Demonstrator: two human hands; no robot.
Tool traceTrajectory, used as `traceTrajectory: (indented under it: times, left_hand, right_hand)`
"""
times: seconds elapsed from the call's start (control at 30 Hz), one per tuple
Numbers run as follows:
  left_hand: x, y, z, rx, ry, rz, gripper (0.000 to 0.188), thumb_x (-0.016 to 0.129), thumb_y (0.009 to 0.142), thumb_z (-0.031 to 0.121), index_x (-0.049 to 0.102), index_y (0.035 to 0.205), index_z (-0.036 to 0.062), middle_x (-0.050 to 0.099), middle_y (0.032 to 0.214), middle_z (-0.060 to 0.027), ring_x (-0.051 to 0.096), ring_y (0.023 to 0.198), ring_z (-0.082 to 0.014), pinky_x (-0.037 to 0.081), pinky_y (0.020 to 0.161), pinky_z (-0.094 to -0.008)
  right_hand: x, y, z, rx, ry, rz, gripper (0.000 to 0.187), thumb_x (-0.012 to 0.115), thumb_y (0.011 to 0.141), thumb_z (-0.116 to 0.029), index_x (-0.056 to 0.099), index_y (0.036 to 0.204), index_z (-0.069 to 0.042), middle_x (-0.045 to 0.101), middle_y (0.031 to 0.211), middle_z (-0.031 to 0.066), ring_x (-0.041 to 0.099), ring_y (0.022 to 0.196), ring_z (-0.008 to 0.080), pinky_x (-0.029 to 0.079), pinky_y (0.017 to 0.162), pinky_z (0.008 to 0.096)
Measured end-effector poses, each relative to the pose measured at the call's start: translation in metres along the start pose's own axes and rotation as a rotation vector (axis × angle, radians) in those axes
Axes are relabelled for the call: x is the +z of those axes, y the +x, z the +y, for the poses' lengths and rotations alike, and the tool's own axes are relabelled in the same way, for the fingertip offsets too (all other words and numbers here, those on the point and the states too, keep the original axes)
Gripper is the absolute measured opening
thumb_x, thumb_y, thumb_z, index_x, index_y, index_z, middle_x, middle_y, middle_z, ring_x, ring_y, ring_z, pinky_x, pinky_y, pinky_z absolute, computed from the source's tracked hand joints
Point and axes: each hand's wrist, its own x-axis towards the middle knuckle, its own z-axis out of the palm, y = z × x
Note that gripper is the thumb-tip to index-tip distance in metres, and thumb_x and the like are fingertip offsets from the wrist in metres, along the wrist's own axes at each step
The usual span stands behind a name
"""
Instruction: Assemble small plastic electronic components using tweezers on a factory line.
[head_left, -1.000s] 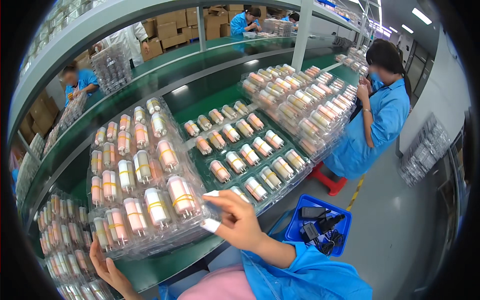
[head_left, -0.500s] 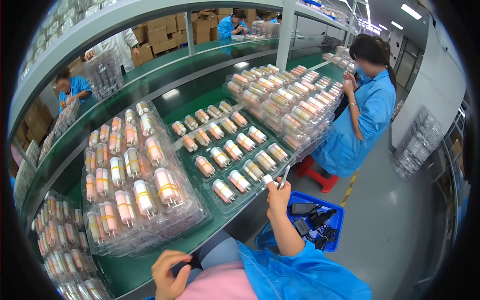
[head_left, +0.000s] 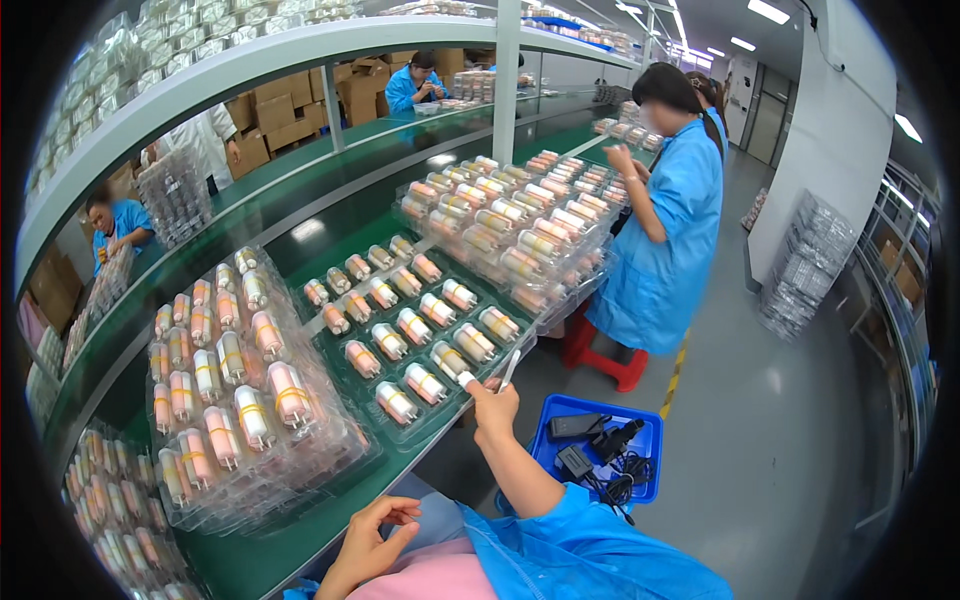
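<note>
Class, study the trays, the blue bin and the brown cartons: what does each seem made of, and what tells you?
Trays: probably thin, glossy clear plastic; they are see-through and catch bright glints.
Blue bin: likely moulded plastic, smooth and evenly coloured, with rounded corners.
Cartons: apparently cardboard, matt brown, with flat box sides.

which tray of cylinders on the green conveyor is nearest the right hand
The low middle tray: its near edge is at the right hand, and the stacks on either side rise higher.
</note>
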Motion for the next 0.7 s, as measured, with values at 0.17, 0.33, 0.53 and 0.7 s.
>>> traceTrajectory:
  times: [0.17,0.33,0.53,0.7]
  left_hand:
    - [0.001,-0.003,-0.004,-0.001,0.0,0.013,0.029,0.063,0.079,0.001,0.059,0.108,-0.002,0.063,0.095,-0.0121,0.061,0.086,-0.0166,0.049,0.078,-0.0291]
    - [-0.004,-0.011,-0.001,-0.032,-0.035,0.075,0.033,0.061,0.08,-0.002,0.055,0.113,-0.0027,0.058,0.106,-0.013,0.057,0.093,-0.0159,0.048,0.081,-0.0288]
    - [0.002,-0.005,-0.01,-0.143,-0.33,-0.015,0.049,0.061,0.083,0.001,0.041,0.128,-0.0036,0.052,0.12,-0.0186,0.054,0.106,-0.0227,0.046,0.09,-0.0337]
    - [0.008,0.013,-0.023,-0.374,-0.631,-0.083,0.072,0.064,0.085,0.01,0.02,0.138,-0.0076,0.042,0.13,-0.0274,0.046,0.121,-0.0307,0.041,0.099,-0.0391]
  right_hand:
    - [-0.005,-0.002,-0.001,0.059,0.066,-0.024,0.029,0.073,0.064,-0.003,0.045,0.069,-0.011,0.047,0.063,-0.0007,0.043,0.049,0.0093,0.033,0.044,0.0246]
    - [-0.054,-0.01,-0.007,0.045,0.156,-0.022,0.021,0.066,0.069,-0.003,0.047,0.069,-0.01,0.049,0.06,0.0024,0.044,0.045,0.0097,0.028,0.037,0.0227]
    - [-0.119,-0.028,-0.045,0.14,0.238,-0.153,0.018,0.059,0.074,-0.002,0.045,0.071,-0.013,0.047,0.06,0.0004,0.044,0.046,0.0104,0.028,0.037,0.021]
    - [-0.162,-0.034,-0.075,0.18,0.299,-0.163,0.018,0.055,0.076,-0.003,0.052,0.092,-0.008,0.044,0.062,-0.004,0.041,0.045,0.0068,0.029,0.037,0.0199]
